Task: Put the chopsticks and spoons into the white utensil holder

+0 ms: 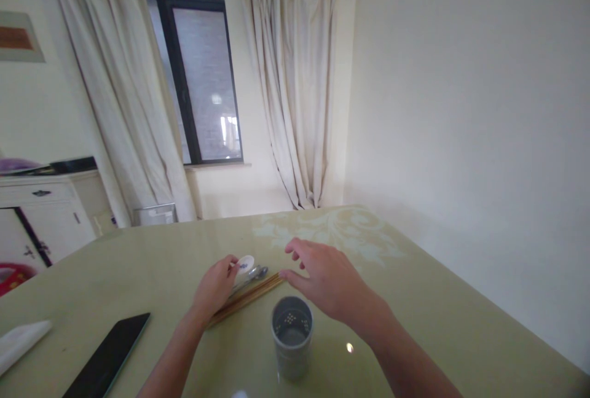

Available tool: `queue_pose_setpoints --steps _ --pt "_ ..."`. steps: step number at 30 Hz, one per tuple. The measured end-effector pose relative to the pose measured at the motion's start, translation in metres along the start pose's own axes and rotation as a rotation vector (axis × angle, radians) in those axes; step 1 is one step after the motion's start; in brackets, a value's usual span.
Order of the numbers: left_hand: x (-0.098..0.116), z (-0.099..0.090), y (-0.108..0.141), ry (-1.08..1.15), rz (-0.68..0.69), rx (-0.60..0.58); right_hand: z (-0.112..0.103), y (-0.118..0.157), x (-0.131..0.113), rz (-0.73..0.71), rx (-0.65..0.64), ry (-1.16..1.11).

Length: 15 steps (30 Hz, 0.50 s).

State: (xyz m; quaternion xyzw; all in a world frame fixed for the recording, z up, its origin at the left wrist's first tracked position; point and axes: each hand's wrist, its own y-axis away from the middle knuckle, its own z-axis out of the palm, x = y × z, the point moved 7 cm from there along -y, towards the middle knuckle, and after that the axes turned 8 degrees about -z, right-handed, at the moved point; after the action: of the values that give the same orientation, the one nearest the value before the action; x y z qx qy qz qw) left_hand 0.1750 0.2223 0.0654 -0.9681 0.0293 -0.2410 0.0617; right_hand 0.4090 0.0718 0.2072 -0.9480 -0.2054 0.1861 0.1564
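My left hand (pixel 218 282) is closed, its fingertips at a small white spoon (pixel 246 263) with a blue pattern on it. Just beneath and beside that hand lie shiny metal spoons (pixel 256 274), partly covered by the fingers. A bundle of wooden chopsticks (pixel 249 300) rests on the table, one end running behind my left wrist. My right hand (pixel 322 272) hovers over the table with thumb and fingers apart, holding nothing, near the chopsticks' far tips. Between my forearms stands an upright grey cylindrical utensil holder (pixel 292 349) with small holes in its bottom; no utensils show inside.
A dark phone-like slab (pixel 110 355) lies on the greenish table (pixel 415 324) at the left, with a white folded item (pixel 21 343) farther left. A wall (pixel 483 140) borders the table's right side. Behind are curtains (pixel 299 78), a window and a white cabinet (pixel 50 201).
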Motion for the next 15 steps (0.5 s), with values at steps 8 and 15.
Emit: queue_pose_setpoints --steps 8,15 --pt "-0.046 0.028 -0.007 -0.092 -0.125 0.019 0.038 0.008 -0.008 -0.1 -0.276 0.038" --pt "-0.04 0.037 -0.009 -0.097 -0.055 0.019 0.06 0.005 -0.014 -0.126 -0.397 0.089"
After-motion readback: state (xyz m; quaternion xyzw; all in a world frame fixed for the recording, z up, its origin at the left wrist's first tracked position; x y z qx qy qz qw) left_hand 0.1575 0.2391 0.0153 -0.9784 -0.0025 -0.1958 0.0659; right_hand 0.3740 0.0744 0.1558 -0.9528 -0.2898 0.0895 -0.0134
